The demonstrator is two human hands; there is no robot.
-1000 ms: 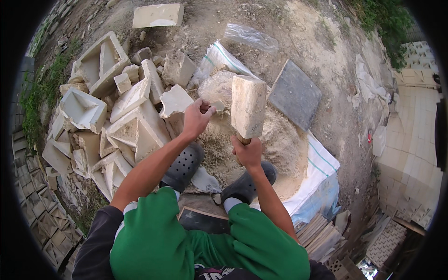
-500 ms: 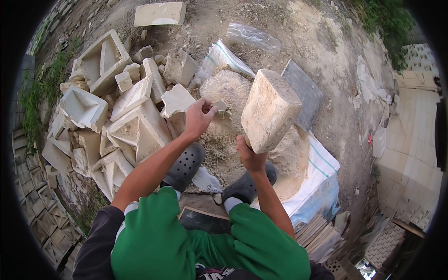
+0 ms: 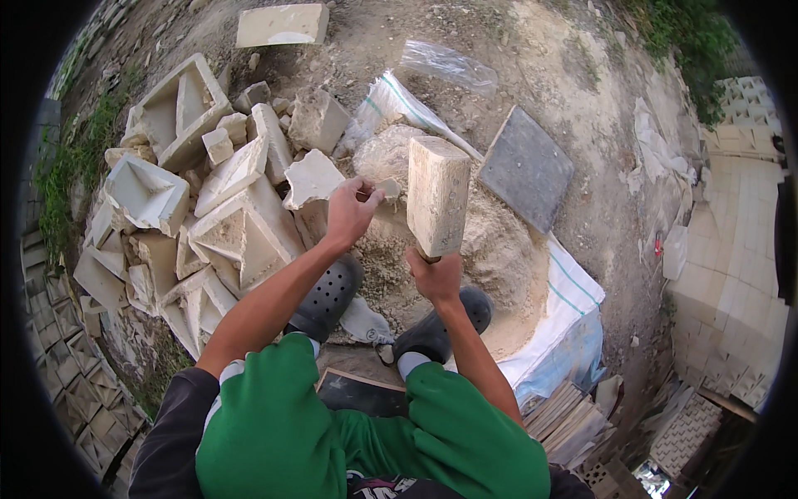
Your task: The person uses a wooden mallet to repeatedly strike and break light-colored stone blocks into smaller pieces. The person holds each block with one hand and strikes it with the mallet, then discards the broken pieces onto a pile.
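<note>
Head view looks down on a crumbly beige heap (image 3: 499,279), with everything else set around it. Largest is a bank of stacked pale blocks (image 3: 727,233), well apart to the right of the heap. Left of the heap rises one pile of broken blocks (image 3: 241,237), at least three of them hollow and box-shaped, too jumbled to count in full. One white sack (image 3: 575,287) with green stripes shows beneath the heap's right edge and again beyond it. Two legs in green trousers (image 3: 274,416) are on the near side of the heap, below a dark shirt whose printing (image 3: 382,485) is cut off by the lower edge. One grey slab (image 3: 527,170) lies just beyond the heap to the right; farther beyond are one oblong block (image 3: 283,25) and one clear plastic sheet (image 3: 450,65). One wooden mallet (image 3: 437,195) is held up over the heap, its head blocking sight of the middle; faint dark marks on that head are too small to read. The right hand (image 3: 436,276) is wrapped around its handle. Two dark clogs (image 3: 327,291) stand at the heap's near edge, the left one dotted with holes. Over the heap's left side, the left hand (image 3: 350,212) pinches one flat chip (image 3: 388,188), the smallest piece, between thumb and fingers.
</note>
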